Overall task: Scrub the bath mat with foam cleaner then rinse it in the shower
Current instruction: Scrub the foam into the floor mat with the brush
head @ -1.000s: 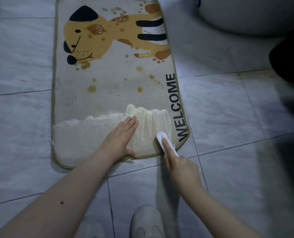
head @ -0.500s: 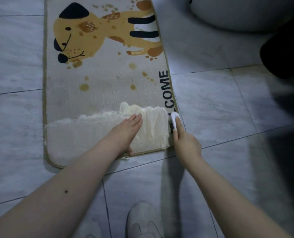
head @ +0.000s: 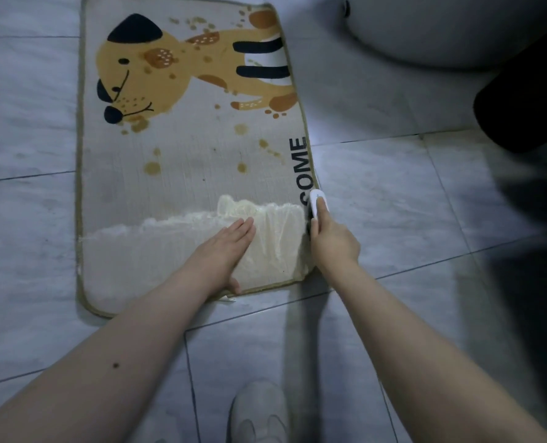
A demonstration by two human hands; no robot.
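Under the flat, open left hand (head: 225, 247) lies the foamed near end of the bath mat (head: 182, 174); just beside it, right hand (head: 332, 239) grips the scrub brush (head: 316, 203). Advisable: keep pressing, work short overlapping strokes away from the body.

Beige woven-cloth bath mat with printed yellow dog (head: 185, 174), matt, finely ribbed pile; near end coated in white streaky wet foam (head: 176, 247). Small white brush (head: 317, 203) looks smooth glossy plastic. Grey marbled floor tiles (head: 409, 219), smooth, slight sheen. Pale shoe (head: 259, 414) matt.
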